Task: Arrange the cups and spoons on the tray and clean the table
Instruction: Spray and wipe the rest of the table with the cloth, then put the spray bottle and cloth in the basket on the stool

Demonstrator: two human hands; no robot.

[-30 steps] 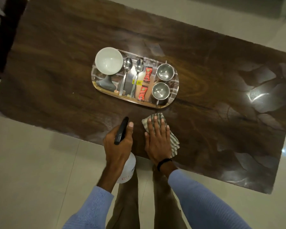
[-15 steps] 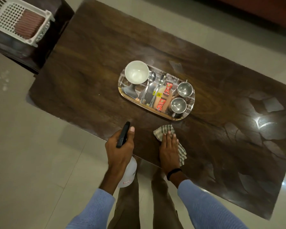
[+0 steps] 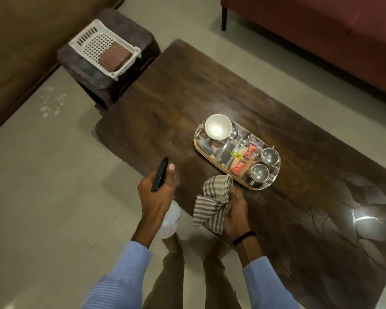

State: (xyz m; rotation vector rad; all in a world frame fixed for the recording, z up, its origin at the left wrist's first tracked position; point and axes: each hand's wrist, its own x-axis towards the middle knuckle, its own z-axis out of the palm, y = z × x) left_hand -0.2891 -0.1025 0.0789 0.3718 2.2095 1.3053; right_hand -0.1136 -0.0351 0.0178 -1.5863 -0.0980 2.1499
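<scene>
A shiny oval tray point(image 3: 274, 178) sits on the dark wooden table point(image 3: 176, 103). On it stand a white bowl point(image 3: 218, 126), two spoons point(image 3: 228, 141), red sachets point(image 3: 250, 150) and two steel cups point(image 3: 269, 156) point(image 3: 259, 172). My left hand point(image 3: 156, 195) is shut on a white spray bottle point(image 3: 168, 221) with a black trigger, held at the table's near edge. My right hand point(image 3: 235, 214) grips a striped cloth point(image 3: 212, 204), lifted and bunched just in front of the tray.
A white plastic basket point(image 3: 94, 44) rests on a dark stool point(image 3: 112, 76) past the table's left end. A red sofa point(image 3: 321, 36) lies behind the table, a brown one point(image 3: 20, 41) at far left. Pale tiled floor surrounds the table.
My right hand went from pressing the cloth flat on the table to lifting it bunched in the fingers. The view swung left and back, bringing the stool and sofas into sight.
</scene>
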